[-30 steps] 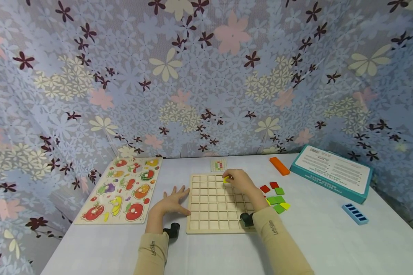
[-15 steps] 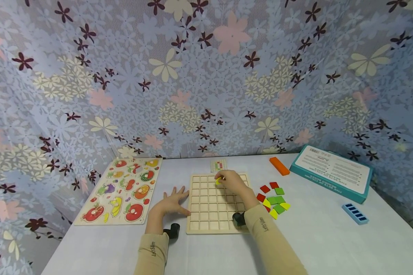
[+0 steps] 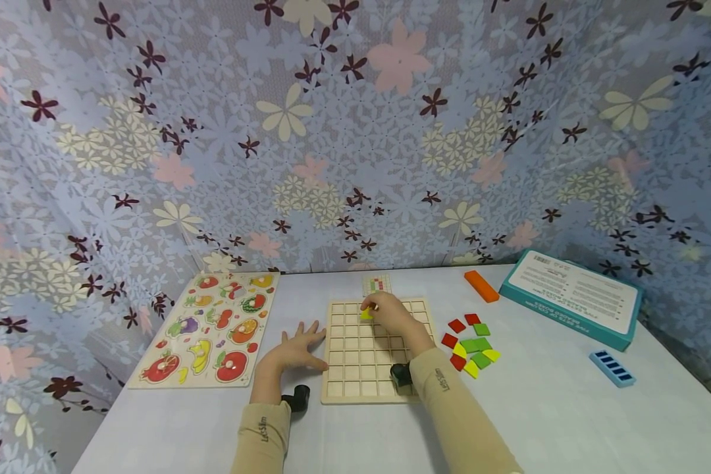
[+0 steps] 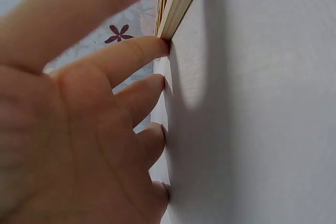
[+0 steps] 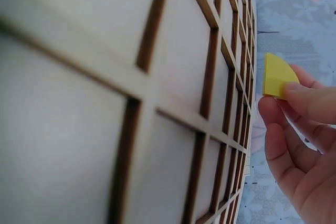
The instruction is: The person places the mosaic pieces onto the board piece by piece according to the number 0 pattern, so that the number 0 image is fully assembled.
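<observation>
White table (image 3: pixel 569 408) | my right hand (image 3: pixel 391 315) pinches yellow piece (image 3: pixel 366 314) above grid board (image 3: pixel 355 368) far row, moved left | left hand (image 3: pixel 296 349) flat, touching board's left edge.

Your head camera looks forward and down over the whole table, the wooden grid board (image 3: pixel 370 349) at centre. Your left wrist camera sits low and close at that board's edge (image 4: pixel 178 3); your right wrist camera skims its cells (image 5: pixel 173 77) at close range

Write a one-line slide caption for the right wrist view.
Right hand pinches a yellow quarter-round tile just off the wooden grid board.
</observation>
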Demonstrator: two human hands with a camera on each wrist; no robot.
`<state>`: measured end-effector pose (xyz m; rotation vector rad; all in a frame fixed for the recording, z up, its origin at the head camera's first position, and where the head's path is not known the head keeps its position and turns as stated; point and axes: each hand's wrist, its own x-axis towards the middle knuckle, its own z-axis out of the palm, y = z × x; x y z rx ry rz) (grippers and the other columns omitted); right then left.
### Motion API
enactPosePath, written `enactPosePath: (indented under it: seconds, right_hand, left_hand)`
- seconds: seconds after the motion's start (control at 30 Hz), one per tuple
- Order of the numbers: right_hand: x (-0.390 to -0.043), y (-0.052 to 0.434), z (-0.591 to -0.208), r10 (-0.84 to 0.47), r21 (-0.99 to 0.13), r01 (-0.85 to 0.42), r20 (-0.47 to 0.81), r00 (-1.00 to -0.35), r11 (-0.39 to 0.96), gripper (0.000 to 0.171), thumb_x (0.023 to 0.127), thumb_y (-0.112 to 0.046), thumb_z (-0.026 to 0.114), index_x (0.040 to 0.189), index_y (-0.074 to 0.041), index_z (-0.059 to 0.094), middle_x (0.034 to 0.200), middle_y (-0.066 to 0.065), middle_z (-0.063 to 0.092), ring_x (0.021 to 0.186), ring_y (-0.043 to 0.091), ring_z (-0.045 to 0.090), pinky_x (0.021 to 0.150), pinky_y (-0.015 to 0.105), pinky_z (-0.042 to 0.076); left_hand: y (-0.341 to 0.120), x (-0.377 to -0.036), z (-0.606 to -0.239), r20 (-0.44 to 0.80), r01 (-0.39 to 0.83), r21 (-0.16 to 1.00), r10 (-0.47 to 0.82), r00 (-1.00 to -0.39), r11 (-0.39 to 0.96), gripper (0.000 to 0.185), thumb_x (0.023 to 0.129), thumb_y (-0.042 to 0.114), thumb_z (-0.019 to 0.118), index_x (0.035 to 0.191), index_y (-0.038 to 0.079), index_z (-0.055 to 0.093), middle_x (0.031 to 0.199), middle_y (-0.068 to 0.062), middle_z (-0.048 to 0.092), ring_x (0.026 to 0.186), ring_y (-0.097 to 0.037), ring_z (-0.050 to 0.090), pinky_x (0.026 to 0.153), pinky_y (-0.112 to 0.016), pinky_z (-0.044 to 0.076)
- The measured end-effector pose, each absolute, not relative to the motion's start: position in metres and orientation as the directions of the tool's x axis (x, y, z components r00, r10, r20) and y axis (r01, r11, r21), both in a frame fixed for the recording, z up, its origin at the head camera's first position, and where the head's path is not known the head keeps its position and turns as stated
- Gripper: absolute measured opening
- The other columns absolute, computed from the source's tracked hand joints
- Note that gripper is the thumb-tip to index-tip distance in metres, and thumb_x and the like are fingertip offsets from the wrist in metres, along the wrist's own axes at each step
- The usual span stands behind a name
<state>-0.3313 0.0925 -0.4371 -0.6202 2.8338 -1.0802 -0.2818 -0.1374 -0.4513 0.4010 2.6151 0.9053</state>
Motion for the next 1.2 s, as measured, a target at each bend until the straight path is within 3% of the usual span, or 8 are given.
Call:
enactPosePath:
  seconds: [0.17, 0.33, 0.67, 0.9, 1.2]
  right_hand:
    - [-0.3336, 0.0908, -0.4405, -0.382, -0.621, -0.350, 0.086, -0.920, 0.702, 0.016, 0.088, 0.002, 0.056, 0.097, -0.007, 0.066, 0.096, 0.006, 0.060, 0.089, 0.020, 0.055, 0.075, 0.034, 0.049]
    - [-0.3340, 0.0910, -0.4419, -0.381, -0.604, -0.346, 0.075, -0.921, 0.718, 0.015, 0.087, 0.002, 0.057, 0.094, -0.009, 0.064, 0.090, 0.005, 0.060, 0.085, 0.019, 0.055, 0.073, 0.034, 0.048]
    - [-0.3365, 0.0889, -0.4439, -0.371, -0.576, -0.335, 0.059, -0.927, 0.746, 0.014, 0.085, 0.004, 0.059, 0.088, -0.009, 0.065, 0.088, 0.006, 0.061, 0.083, 0.020, 0.056, 0.073, 0.034, 0.048]
    - [-0.3358, 0.0875, -0.4436, -0.385, -0.558, -0.348, 0.056, -0.921, 0.753, 0.015, 0.084, 0.004, 0.059, 0.092, -0.005, 0.068, 0.088, 0.007, 0.057, 0.081, 0.020, 0.051, 0.071, 0.035, 0.046]
    - [-0.3360, 0.0864, -0.4421, -0.379, -0.539, -0.338, 0.039, -0.925, 0.771, 0.018, 0.084, 0.004, 0.058, 0.094, -0.006, 0.070, 0.092, 0.008, 0.060, 0.085, 0.021, 0.055, 0.076, 0.035, 0.048]
  left_hand:
    - [-0.1373, -0.2783, -0.4468, -0.222, 0.153, 0.650, 0.379, -0.898, 0.744, 0.081, 0.063, 0.011, 0.068, 0.139, 0.003, 0.040, 0.152, -0.017, 0.019, 0.139, -0.040, 0.000, 0.106, -0.062, -0.012]
    - [-0.1374, -0.2788, -0.4474, -0.233, 0.155, 0.644, 0.385, -0.893, 0.749, 0.083, 0.062, 0.008, 0.071, 0.139, 0.003, 0.040, 0.152, -0.017, 0.018, 0.140, -0.040, -0.001, 0.107, -0.060, -0.012]
    - [-0.1389, -0.2797, -0.4499, -0.224, 0.174, 0.627, 0.390, -0.893, 0.759, 0.085, 0.062, 0.009, 0.075, 0.139, 0.004, 0.040, 0.152, -0.017, 0.019, 0.139, -0.040, 0.000, 0.107, -0.061, -0.011]
    - [-0.1384, -0.2806, -0.4498, -0.231, 0.161, 0.622, 0.376, -0.897, 0.766, 0.094, 0.061, 0.010, 0.076, 0.143, 0.004, 0.031, 0.152, -0.016, 0.019, 0.140, -0.040, 0.001, 0.108, -0.060, -0.011]
    - [-0.1376, -0.2795, -0.4502, -0.234, 0.155, 0.626, 0.374, -0.898, 0.764, 0.092, 0.061, 0.012, 0.076, 0.143, 0.007, 0.033, 0.152, -0.016, 0.019, 0.140, -0.039, 0.000, 0.108, -0.060, -0.011]
